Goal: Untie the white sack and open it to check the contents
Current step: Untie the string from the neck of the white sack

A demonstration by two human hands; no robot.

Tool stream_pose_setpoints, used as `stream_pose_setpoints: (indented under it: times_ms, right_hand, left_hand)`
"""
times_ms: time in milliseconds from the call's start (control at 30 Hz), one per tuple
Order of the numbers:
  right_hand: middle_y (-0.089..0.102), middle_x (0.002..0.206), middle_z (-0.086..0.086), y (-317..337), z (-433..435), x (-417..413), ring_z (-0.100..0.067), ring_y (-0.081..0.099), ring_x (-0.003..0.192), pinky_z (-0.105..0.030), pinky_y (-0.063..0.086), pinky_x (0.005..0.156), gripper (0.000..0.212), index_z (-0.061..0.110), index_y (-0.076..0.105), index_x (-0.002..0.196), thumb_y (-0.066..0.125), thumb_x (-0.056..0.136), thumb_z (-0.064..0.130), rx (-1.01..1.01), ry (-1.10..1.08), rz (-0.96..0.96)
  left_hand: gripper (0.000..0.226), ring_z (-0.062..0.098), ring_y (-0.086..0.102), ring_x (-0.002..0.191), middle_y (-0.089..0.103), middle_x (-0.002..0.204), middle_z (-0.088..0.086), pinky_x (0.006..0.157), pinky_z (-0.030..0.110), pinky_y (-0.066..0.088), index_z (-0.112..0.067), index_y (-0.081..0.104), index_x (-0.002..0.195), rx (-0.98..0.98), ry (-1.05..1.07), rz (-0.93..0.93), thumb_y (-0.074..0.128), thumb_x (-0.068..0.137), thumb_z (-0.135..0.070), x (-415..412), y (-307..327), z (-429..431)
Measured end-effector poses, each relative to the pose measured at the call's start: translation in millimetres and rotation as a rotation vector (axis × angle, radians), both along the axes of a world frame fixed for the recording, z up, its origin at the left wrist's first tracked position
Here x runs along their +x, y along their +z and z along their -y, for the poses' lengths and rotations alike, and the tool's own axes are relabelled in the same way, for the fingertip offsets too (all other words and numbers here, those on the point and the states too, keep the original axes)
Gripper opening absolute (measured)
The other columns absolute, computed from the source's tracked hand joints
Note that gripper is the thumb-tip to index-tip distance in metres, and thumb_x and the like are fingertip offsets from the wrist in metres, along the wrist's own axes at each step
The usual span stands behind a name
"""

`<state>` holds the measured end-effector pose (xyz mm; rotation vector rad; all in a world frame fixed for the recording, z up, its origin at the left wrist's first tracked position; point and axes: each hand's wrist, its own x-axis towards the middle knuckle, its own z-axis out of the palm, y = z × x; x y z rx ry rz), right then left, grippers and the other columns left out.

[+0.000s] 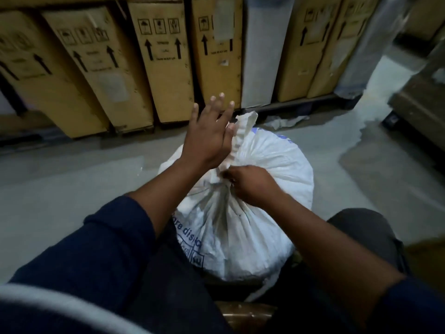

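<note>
A full white woven sack point(260, 208) with blue print stands on the floor between my knees. Its mouth is gathered into a tied neck point(243, 133) that sticks up toward the boxes. My left hand point(209, 138) is spread flat, fingers apart, with its thumb side against the left of the neck. My right hand point(250, 184) is closed at the base of the neck, fingers pinching the knot there. The tie itself is hidden under my fingers.
Tall brown cartons point(163, 61) with arrow marks lean in a row behind the sack, one white-wrapped pack point(262, 56) among them. A scrap of white plastic point(284, 121) lies on the grey floor beyond the sack. A wooden pallet point(419, 109) sits at the right.
</note>
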<state>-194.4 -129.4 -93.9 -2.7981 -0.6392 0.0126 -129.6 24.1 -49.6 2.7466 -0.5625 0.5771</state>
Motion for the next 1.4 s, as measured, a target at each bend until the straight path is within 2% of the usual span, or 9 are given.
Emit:
stream_pose_setpoints:
  times_ms: [200,367,467,533,633,800,933,1100,1400]
  right_hand:
    - [0.076,0.082,-0.011,-46,14,-77,-0.034,0.074,0.071,-0.033,0.060,0.061,0.045,0.019,0.083,0.101,0.076,0.057,0.011,-0.249,0.238,-0.050]
    - [0.043,0.159,0.007,-27,36,-66,-0.011,0.037,0.146,-0.017,0.020,0.118,0.062,0.025,0.056,0.148,0.076,0.091,0.033,-0.039,0.153,-0.596]
    - [0.077,0.095,0.011,4,64,-19,-0.004,0.069,0.090,-0.030,0.052,0.089,0.010,0.021,0.080,0.093,0.075,0.086,0.025,0.245,0.023,-0.659]
    - [0.065,0.060,0.013,10,72,8,0.001,0.057,0.059,-0.021,0.043,0.065,0.024,0.018,0.070,0.064,0.074,0.088,0.019,0.417,-0.160,-0.363]
    - [0.065,0.059,0.005,3,46,30,-0.004,0.058,0.057,-0.018,0.042,0.059,0.028,0.016,0.064,0.063,0.076,0.088,0.023,0.596,-0.286,-0.071]
    - [0.070,0.074,0.010,-59,22,48,-0.005,0.066,0.071,-0.030,0.053,0.070,0.007,0.023,0.071,0.079,0.076,0.081,0.019,0.513,-0.257,-0.285]
    - [0.065,0.077,0.014,-78,28,61,0.002,0.061,0.074,-0.010,0.040,0.067,0.014,0.024,0.074,0.079,0.076,0.086,0.012,0.351,-0.216,-0.398]
    - [0.069,0.076,0.015,-71,38,67,0.009,0.064,0.073,-0.004,0.042,0.068,0.021,0.024,0.077,0.080,0.076,0.084,0.004,0.361,-0.243,-0.488]
    - [0.065,0.073,0.013,-75,35,63,0.009,0.061,0.071,-0.007,0.042,0.066,0.028,0.033,0.065,0.074,0.081,0.081,0.012,0.386,-0.314,-0.458]
  left_hand:
    - [0.061,0.029,0.023,0.159,0.023,0.174,0.007,0.127,0.057,0.011,-0.024,0.036,0.163,0.003,-0.027,-0.044,0.038,0.104,-0.037,-18,-25,2]
    - [0.064,0.026,0.050,0.142,0.043,0.163,0.001,0.114,0.041,0.040,-0.037,0.043,0.159,0.153,-0.081,-0.534,0.051,0.098,-0.053,-32,-71,-10]
    - [0.065,0.024,0.064,0.116,0.059,0.124,-0.002,0.090,0.037,0.052,-0.033,0.063,0.138,0.165,-0.087,-0.580,0.049,0.081,-0.060,-54,-85,-10]
    - [0.055,0.023,0.064,0.110,0.060,0.114,-0.003,0.083,0.036,0.052,-0.030,0.069,0.124,0.155,-0.054,-0.602,0.051,0.082,-0.062,-66,-87,1]
    - [0.038,0.025,0.068,0.095,0.062,0.092,-0.002,0.070,0.033,0.048,-0.022,0.069,0.090,0.103,-0.022,-0.577,0.056,0.090,-0.058,-71,-84,21]
    - [0.036,0.011,0.061,0.065,0.061,0.060,0.000,0.062,0.032,0.047,-0.026,0.062,0.061,-0.091,-0.098,-0.871,0.056,0.084,-0.052,-60,-73,8]
    - [0.035,0.008,0.053,0.060,0.064,0.061,0.002,0.064,0.034,0.046,-0.018,0.070,0.060,-0.445,-0.074,-1.295,0.065,0.077,-0.049,-24,-71,-19]
    - [0.017,0.003,0.072,0.077,0.080,0.088,-0.006,0.080,0.029,0.055,-0.017,0.076,0.078,-0.599,0.064,-0.938,0.080,0.089,-0.030,6,-100,-23]
    - [0.016,0.006,0.060,0.082,0.059,0.091,-0.013,0.071,0.038,0.055,-0.031,0.070,0.103,-0.208,-0.210,-0.535,0.068,0.087,-0.032,5,-109,7]
